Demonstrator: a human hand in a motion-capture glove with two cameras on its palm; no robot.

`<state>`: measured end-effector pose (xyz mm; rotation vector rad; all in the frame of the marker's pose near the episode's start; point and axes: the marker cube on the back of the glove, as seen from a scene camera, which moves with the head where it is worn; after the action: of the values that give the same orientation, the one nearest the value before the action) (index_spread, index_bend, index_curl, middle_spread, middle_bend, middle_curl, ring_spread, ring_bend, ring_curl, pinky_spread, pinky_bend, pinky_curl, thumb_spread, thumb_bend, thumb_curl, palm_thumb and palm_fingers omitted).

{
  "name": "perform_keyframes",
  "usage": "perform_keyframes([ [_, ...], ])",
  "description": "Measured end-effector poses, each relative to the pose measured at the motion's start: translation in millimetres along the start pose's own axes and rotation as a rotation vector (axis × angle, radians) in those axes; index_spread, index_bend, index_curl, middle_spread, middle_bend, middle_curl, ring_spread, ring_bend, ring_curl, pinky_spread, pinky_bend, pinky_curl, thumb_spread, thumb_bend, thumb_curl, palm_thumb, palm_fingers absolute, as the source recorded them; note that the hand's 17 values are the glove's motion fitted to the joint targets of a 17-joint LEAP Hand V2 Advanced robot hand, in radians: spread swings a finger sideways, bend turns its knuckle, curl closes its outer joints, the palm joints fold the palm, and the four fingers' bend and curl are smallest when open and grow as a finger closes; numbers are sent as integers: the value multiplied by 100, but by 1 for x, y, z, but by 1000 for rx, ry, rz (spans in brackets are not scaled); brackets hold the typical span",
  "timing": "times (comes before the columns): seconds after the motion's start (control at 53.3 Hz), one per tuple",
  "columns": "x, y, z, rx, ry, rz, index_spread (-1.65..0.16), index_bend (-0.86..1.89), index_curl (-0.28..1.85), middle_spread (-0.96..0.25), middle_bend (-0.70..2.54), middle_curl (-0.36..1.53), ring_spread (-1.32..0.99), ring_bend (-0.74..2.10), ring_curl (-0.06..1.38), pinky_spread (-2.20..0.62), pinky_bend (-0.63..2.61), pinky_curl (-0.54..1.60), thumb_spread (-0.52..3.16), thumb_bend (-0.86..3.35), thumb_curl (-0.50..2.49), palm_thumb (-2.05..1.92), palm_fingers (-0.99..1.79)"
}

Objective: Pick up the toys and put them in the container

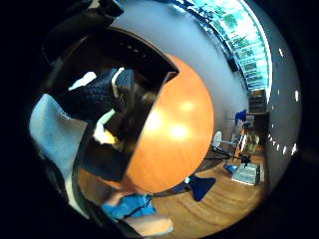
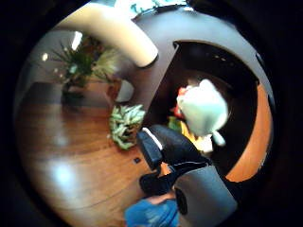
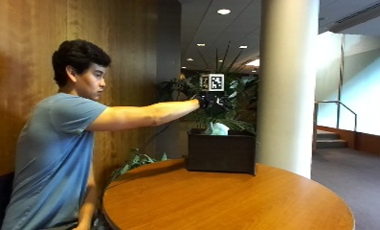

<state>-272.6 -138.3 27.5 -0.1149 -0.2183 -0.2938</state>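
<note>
Dark container [image 3: 220,152] stands at 12 o'clock on the round worktop [image 3: 228,201], a pale toy [image 3: 217,128] at its rim, others inside. Right hand [image 3: 210,101] hovers above, grip released; judged nearly finished.

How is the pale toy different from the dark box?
The pale toy is whitish and rounded; the dark box is dark brown with flat sides. The toy is small and pokes above the rim; the box is bigger and stands on the round table. The gloved right hand is above both.
</note>
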Motion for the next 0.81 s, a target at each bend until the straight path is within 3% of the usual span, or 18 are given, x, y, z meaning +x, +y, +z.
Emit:
perform_keyframes([
  [0.263,47,26,-20,34,83,-28,-29,16,23,4,19,54,3,64,36,0,142,38,110,-6,33,-6,-6],
  [0.488,52,24,-23,22,203,86,-30,16,26,5,19,51,6,56,32,3,136,35,107,-6,28,-6,-6],
  [0.581,82,35,-29,48,171,282,-30,16,27,5,19,50,6,55,32,3,132,34,107,-6,27,-7,-5],
  [0.638,102,47,-30,58,172,317,-30,16,28,5,19,49,6,54,31,4,132,34,107,-6,26,-6,-4],
  [0.807,149,86,-26,46,253,239,-30,17,29,5,19,47,7,53,30,4,128,33,106,-6,24,-7,-3],
])
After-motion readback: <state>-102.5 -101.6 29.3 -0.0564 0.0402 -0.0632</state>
